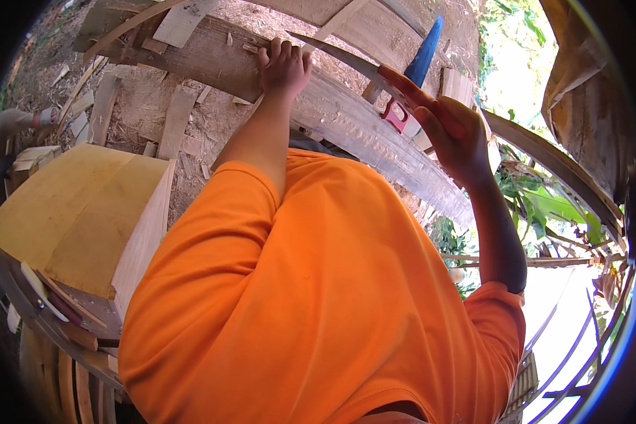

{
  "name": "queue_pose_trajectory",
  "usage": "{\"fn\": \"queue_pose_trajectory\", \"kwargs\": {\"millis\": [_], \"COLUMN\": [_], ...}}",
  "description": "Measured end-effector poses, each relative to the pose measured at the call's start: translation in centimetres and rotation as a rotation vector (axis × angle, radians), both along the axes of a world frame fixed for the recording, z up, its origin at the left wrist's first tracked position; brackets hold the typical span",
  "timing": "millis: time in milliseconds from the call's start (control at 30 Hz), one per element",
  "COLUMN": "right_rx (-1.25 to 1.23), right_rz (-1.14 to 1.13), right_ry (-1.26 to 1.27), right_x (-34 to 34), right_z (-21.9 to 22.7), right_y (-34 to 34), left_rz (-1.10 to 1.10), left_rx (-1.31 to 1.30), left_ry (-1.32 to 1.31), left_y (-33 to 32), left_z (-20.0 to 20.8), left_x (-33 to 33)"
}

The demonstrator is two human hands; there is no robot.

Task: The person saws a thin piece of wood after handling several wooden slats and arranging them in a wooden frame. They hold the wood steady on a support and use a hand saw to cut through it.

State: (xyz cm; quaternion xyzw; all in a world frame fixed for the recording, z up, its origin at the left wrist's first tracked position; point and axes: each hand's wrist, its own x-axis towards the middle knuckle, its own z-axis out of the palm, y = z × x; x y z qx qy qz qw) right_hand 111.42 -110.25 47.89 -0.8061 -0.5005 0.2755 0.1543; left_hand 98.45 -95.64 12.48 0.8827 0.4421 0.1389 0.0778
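My left hand [284,68] is on a long wooden plank [364,131] that crosses in front of me, its fingers bent over the far edge. My right hand [454,136] is closed around the orange-red handle of a curved, pointed pruning saw [343,58]. Its narrow blade reaches left above the plank, and the tip comes close to my left fingers; teeth cannot be made out. Just beyond my right hand is a blue-bladed handsaw [424,55] with a red handle, partly hidden behind the tool I hold.
A yellowish wooden box [71,212] stands to my left. Loose boards [177,121] and shavings cover the ground. More planks [346,18] lie on the far side. A curved beam [551,166] and green leaves [544,205] are at right. Another person's arm [18,127] shows at far left.
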Motion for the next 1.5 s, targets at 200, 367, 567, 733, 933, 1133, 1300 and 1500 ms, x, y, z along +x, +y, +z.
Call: {"fn": "queue_pose_trajectory", "kwargs": {"millis": [200,367,567,733,933,1133,1300,1500], "right_rx": [-0.049,0.011,0.05,0.017,0.117,0.178,0.19,0.199], "right_rz": [0.027,0.12,0.196,0.07,0.097,0.131,0.176,0.167], "right_ry": [0.041,0.134,0.101,0.173,0.248,0.211,0.215,0.186], "right_x": [2.7,3.1,4.3,7.5,7.5,6.4,4.9,4.7], "right_z": [-0.8,-1.2,-1.5,-2.3,-3.0,-10.0,-14.3,-16.8], "right_y": [0.0,-0.6,-0.4,-0.4,-0.6,3.5,5.9,6.6], "left_rz": [0.038,0.014,0.023,0.017,0.034,0.045,0.043,0.042], "left_rx": [-0.063,-0.115,-0.04,-0.009,-0.026,-0.063,-0.043,-0.028], "left_ry": [-0.004,0.018,0.007,0.068,0.107,0.136,0.112,0.084], "left_y": [-0.1,-0.3,-0.4,-0.5,-0.5,-0.4,-0.5,-0.5], "left_z": [-0.1,-0.1,-0.3,-0.1,-0.1,0.4,0.3,0.2], "left_x": [0.2,0.5,0.5,0.9,0.9,1.2,1.2,0.8]}}
